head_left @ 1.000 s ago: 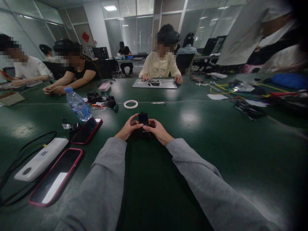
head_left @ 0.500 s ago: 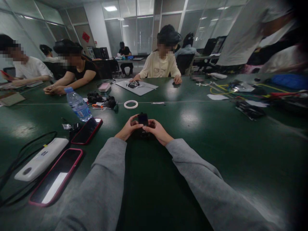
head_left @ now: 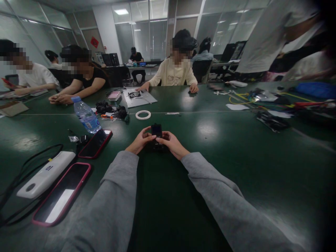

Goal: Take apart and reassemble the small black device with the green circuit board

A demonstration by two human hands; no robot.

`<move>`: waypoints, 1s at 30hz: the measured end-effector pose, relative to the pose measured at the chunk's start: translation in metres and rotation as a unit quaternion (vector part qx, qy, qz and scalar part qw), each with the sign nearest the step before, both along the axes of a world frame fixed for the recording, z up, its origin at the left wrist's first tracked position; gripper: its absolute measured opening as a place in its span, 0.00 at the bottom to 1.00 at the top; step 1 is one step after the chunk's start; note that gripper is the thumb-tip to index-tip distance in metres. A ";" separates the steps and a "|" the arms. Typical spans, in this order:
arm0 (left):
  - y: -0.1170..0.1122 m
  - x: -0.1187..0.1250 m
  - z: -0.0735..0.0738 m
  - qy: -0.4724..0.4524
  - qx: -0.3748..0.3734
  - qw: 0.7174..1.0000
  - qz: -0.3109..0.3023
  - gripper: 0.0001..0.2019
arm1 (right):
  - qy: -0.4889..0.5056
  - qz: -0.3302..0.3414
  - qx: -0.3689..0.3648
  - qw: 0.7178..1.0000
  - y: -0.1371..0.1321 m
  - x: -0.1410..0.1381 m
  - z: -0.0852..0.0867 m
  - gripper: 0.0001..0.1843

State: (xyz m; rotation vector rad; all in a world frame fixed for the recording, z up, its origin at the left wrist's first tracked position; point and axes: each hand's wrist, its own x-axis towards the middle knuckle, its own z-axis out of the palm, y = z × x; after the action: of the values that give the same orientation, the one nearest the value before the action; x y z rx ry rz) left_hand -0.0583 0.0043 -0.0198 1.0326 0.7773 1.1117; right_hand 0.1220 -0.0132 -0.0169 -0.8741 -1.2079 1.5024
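Observation:
Both of my hands hold a small black box-like device (head_left: 156, 130) just above the green table (head_left: 173, 196). Its upper part is square, with a dark, flat face towards me; a darker lower part is mostly lost in shadow, and the exact kind is unclear. My left hand (head_left: 141, 140) grips the left side, thumb at the front. From the right, my right hand (head_left: 173, 142) closes on it the same way, its thumb tip close to the left one.
To the left are two red-edged phones (head_left: 62, 194), a white power bank (head_left: 46, 174) with black cables and a water bottle (head_left: 86, 115). A tape roll (head_left: 143, 111) sits ahead. Cables and bags (head_left: 273, 105) lie at right. Across the table a person (head_left: 174, 71) touches a pale flat board (head_left: 140, 100).
The person across has slid the pale board to the left, with the dark item on it. My hands and the black device have barely moved.

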 end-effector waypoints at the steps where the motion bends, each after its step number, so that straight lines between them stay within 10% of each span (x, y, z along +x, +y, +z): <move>1: 0.000 0.000 0.001 0.001 -0.002 1.000 0.004 0.37 | 0.003 0.002 -0.001 1.000 0.000 0.000 -0.001 0.29; 30: -0.001 0.004 0.002 0.034 -0.008 0.999 0.033 0.28 | 0.013 -0.003 -0.028 1.000 -0.001 -0.002 0.004 0.30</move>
State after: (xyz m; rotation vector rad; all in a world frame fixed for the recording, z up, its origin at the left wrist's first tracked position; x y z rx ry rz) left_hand -0.0544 0.0035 -0.0177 1.0423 0.8782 1.1299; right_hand 0.1203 -0.0144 -0.0129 -0.8926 -1.1488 1.5454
